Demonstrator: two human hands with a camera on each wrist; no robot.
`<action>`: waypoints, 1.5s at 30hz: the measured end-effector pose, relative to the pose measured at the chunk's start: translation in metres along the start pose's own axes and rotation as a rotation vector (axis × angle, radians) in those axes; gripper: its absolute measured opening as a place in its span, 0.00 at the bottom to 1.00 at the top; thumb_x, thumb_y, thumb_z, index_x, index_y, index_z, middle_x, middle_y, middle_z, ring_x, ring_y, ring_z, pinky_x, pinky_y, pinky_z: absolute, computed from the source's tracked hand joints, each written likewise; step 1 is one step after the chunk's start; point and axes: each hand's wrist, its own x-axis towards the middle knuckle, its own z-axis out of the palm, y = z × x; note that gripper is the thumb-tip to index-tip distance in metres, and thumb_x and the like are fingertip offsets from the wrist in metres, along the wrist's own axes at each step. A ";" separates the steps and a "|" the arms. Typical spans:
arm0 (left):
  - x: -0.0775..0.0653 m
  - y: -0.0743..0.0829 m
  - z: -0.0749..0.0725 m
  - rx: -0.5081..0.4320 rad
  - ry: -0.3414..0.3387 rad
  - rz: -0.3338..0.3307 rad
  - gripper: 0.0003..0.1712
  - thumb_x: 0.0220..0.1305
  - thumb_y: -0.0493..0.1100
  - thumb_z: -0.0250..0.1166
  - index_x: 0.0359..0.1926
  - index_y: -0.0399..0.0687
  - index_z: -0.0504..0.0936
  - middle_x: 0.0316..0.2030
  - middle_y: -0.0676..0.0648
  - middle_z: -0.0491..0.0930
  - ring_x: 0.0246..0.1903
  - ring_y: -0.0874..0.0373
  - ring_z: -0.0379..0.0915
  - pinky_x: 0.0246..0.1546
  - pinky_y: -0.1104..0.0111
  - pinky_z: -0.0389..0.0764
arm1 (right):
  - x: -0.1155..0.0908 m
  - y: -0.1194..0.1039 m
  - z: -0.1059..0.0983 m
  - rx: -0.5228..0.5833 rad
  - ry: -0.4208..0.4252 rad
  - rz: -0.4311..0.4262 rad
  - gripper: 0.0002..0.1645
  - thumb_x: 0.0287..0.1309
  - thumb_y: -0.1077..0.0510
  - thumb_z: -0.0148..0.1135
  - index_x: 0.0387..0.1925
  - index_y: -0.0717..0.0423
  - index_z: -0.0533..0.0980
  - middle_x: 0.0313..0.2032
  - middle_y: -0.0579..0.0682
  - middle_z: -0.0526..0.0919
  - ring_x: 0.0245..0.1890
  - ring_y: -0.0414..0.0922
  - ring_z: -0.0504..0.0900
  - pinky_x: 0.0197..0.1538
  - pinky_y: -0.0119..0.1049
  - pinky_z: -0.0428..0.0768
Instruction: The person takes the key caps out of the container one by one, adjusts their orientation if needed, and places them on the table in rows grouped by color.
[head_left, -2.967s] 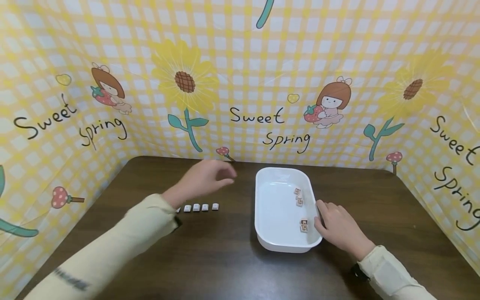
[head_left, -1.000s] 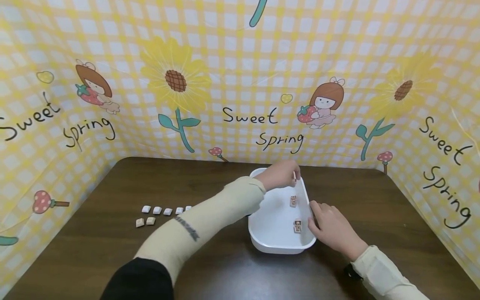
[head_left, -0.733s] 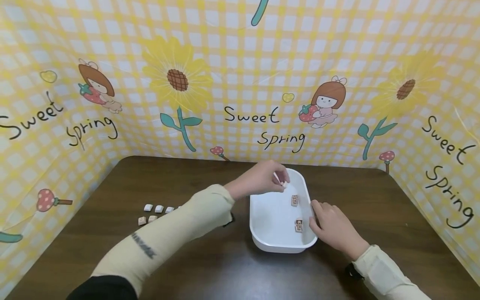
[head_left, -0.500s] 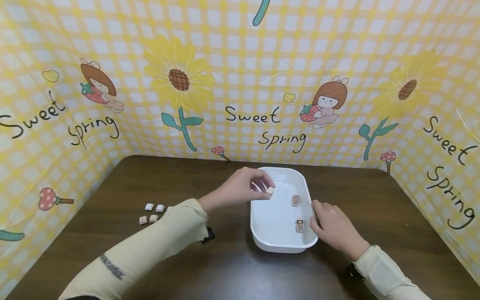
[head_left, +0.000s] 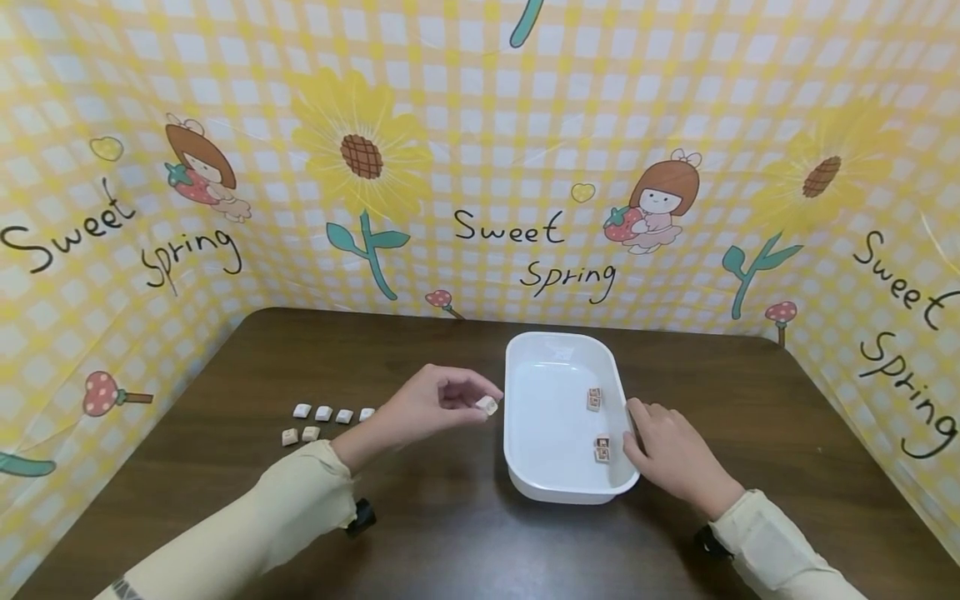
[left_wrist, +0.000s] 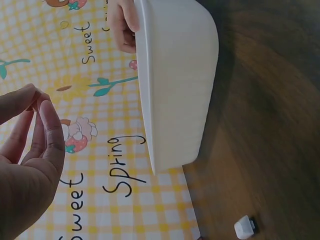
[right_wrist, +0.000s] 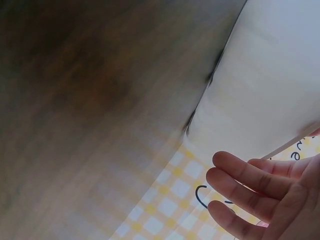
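Observation:
My left hand (head_left: 431,404) pinches a pale keycap (head_left: 487,406) between thumb and fingertips, just left of the white basin (head_left: 551,437) and above the table. In the left wrist view its fingers hide the keycap. My right hand (head_left: 678,450) touches the basin's right rim, the thumb near the edge; in the right wrist view its fingers (right_wrist: 250,180) are loosely bent beside the outer wall. Inside the basin, along its right side, lie a pair of keycaps (head_left: 594,399) and a nearer pair (head_left: 602,450), brown undersides showing.
On the dark wooden table (head_left: 435,517), left of the basin, stands a row of white keycaps (head_left: 323,413), partly hidden by the left wrist. Two beige keycaps (head_left: 300,435) sit in front of it. A printed checked cloth (head_left: 495,167) surrounds the back and sides.
My left hand reached into the basin's far end, took a keycap there and carried it left and nearer, out past the rim. My right hand stays at the basin's right rim.

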 end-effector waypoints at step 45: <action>-0.105 -0.110 -0.104 0.770 0.269 -0.218 0.05 0.49 0.39 0.72 0.30 0.49 0.85 0.27 0.53 0.84 0.24 0.67 0.71 0.25 0.73 0.70 | 0.001 0.000 -0.001 0.023 -0.045 0.034 0.17 0.55 0.57 0.55 0.43 0.65 0.70 0.22 0.49 0.73 0.20 0.40 0.65 0.26 0.34 0.68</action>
